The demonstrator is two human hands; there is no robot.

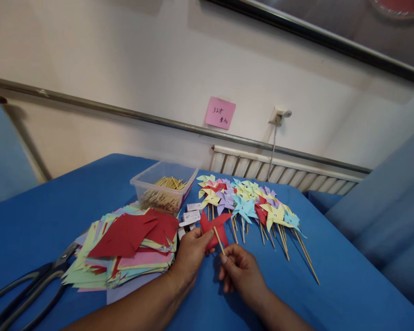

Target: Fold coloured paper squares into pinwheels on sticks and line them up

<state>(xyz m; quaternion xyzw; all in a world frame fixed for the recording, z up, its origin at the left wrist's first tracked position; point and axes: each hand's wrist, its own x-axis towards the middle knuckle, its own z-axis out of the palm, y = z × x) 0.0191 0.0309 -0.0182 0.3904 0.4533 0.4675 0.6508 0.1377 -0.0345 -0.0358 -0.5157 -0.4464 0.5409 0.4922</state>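
A red paper pinwheel [221, 221] is pinched in my left hand [192, 250], thumb in front and fingers partly hidden behind the paper. My right hand [242, 271] grips a thin wooden stick [219, 241] near its lower end. The stick's upper end lies against the middle of the red pinwheel, by my left thumb; whether the two are joined I cannot tell. Just behind my left hand are small white boxes [192, 216], one with its flap up. Left of that hand lies a thick stack of cut paper squares [134, 248] with red ones on top.
Several coloured pinwheels on sticks [244, 208] lie at the back right of the blue-covered table [345, 285]. A clear plastic bin [143, 191] of wooden sticks [169, 191] stands behind the paper. Large black-handled scissors [51, 271] lie at left. A wall and radiator [248, 163] border the back.
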